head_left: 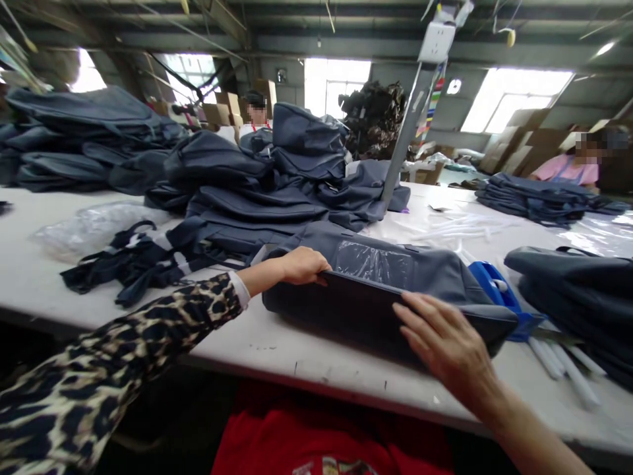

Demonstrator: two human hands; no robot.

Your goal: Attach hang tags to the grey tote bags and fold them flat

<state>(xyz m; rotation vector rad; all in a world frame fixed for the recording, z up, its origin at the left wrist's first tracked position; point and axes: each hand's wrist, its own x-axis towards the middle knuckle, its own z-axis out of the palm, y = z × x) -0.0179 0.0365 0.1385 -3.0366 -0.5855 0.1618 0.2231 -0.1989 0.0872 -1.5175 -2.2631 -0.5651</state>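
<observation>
A dark blue-grey bag (435,267) lies on the white table in front of me, a clear plastic window (373,260) on its upper face. My left hand (302,265) pinches the bag's near top edge, left of the window. Against the front side, further right, rests my right hand (445,336), its fingers stretched out and slightly apart. The bag's underside and far side are hidden.
More dark bags are piled behind (247,204), with straps (143,260) and clear plastic wrap (99,227) at left. A blue tape dispenser (499,290), white tubes (564,366) and stacked bags (578,290) lie right. A metal post (403,138) rises behind. Two people are further back.
</observation>
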